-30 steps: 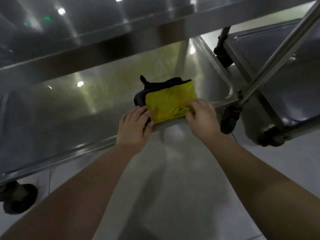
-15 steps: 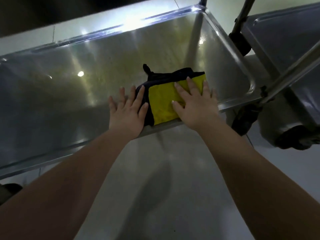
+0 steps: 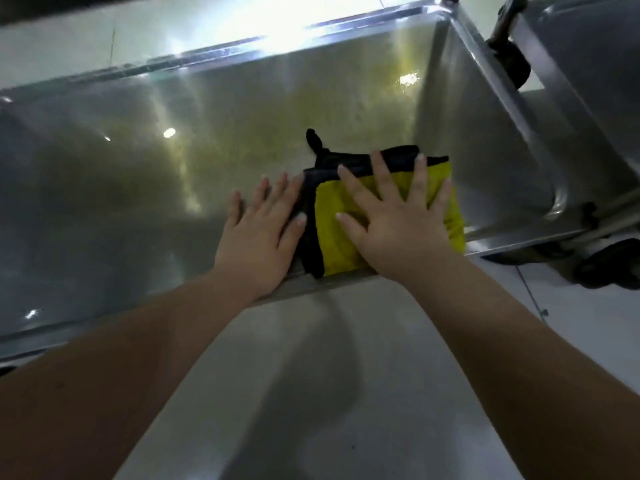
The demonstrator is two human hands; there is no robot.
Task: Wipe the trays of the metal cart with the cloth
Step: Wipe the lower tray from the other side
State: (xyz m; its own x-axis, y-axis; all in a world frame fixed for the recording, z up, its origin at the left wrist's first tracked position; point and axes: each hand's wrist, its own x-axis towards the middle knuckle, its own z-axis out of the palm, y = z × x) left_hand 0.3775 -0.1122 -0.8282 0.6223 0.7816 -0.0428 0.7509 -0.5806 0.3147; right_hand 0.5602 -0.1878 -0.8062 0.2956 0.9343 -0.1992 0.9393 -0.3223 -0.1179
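The fingers [image 3: 420, 181] of the right hand [image 3: 398, 233] are straight and spread apart, pressed flat on the top of the cloth [image 3: 332, 240]. They clamp on nothing. The fingers [image 3: 263, 199] of the left hand [image 3: 256, 237] are also straight, only a little apart, and lie flat on the metal just left of the cloth, with the thumb touching its black edge.

A second ago both hands were at the near edge of the cloth with curled fingers, pinching it. Half a second ago they opened, and now the right palm has moved further onto the cloth, its fingertips reaching the black far edge. I judge that the arranging of the cloth is finished and the first wiping stroke is about to begin — the right hand to push, the left to give support.

The cloth is folded, yellow on top and black beneath, with a small black tail at its far side. It lies on the floor of the tray [image 3: 104, 202], against the near rim.

By count: two hands, one cloth, one tray fully in view. Right of the cloth a part of a second tray [image 3: 595, 64] shows, and two dark castors — one [image 3: 509, 60] far right of the cloth, one [image 3: 609, 268] near right.
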